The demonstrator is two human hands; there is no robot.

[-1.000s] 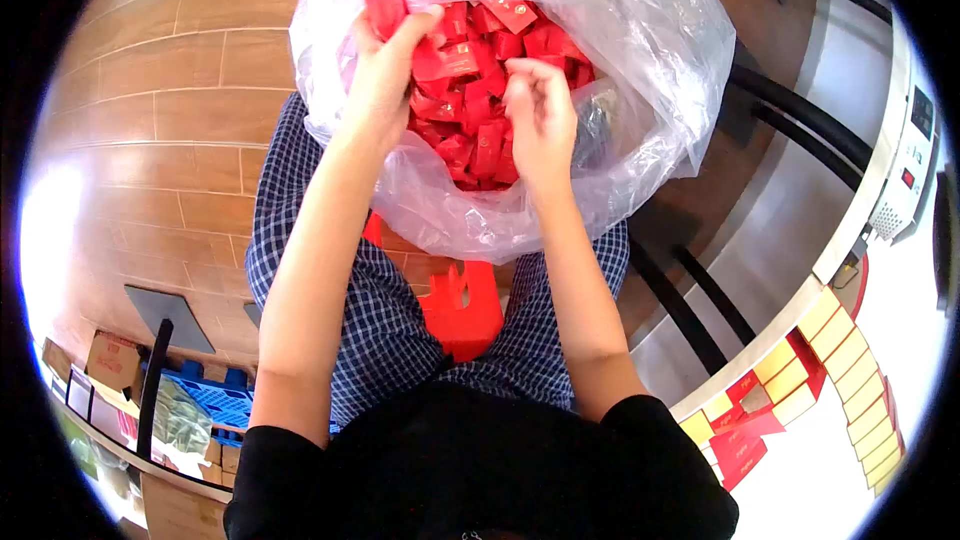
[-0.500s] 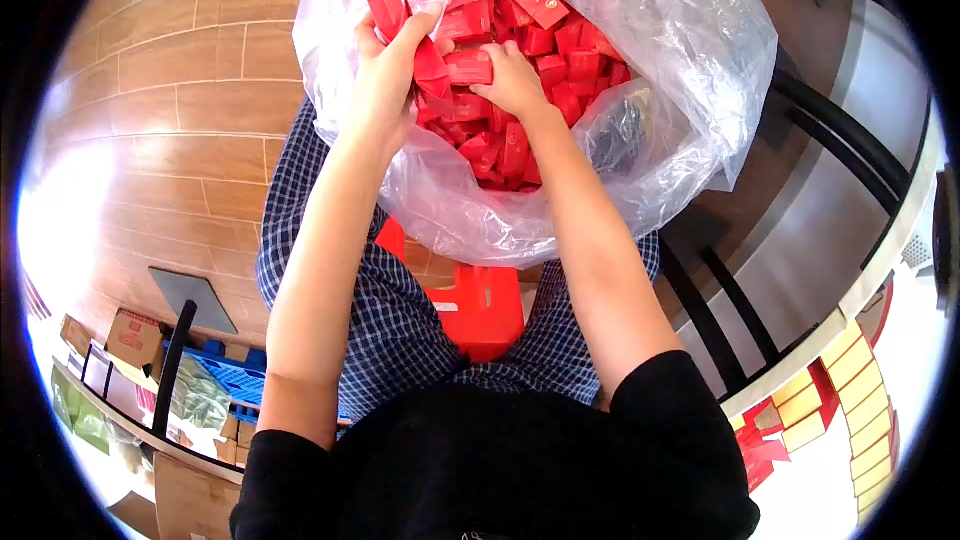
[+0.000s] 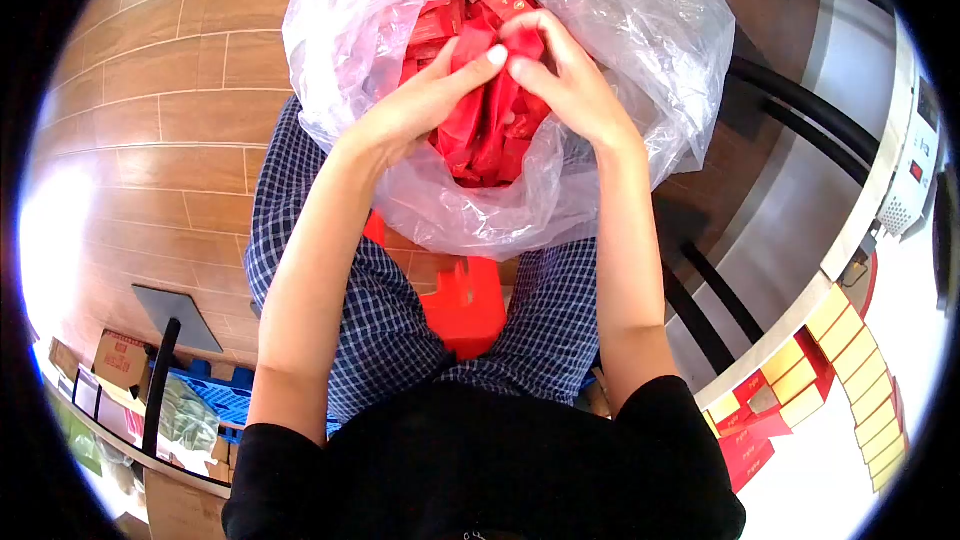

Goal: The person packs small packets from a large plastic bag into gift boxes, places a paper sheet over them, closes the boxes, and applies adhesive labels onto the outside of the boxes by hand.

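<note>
A large clear plastic bag (image 3: 660, 50) stands open in front of my knees, with several small red packets (image 3: 433, 24) inside. Over its mouth, my left hand (image 3: 430, 100) and my right hand (image 3: 570, 80) meet, thumbs close together. Between them they grip a red wrapper (image 3: 485, 90), one hand on each side of its upper part; it hangs down over the packets. Its contents cannot be made out.
A red plastic stool (image 3: 465, 310) shows between my legs. Black table legs (image 3: 815, 110) stand at the right, beside a tabletop edge with yellow and red boxes (image 3: 850, 350). A blue pallet (image 3: 215, 390) and a cardboard box (image 3: 122, 365) lie at the lower left.
My right hand has left the packet it held among the others and moved up to the wrapper. My left hand has moved right and down with the wrapper, which now hangs between both hands.
</note>
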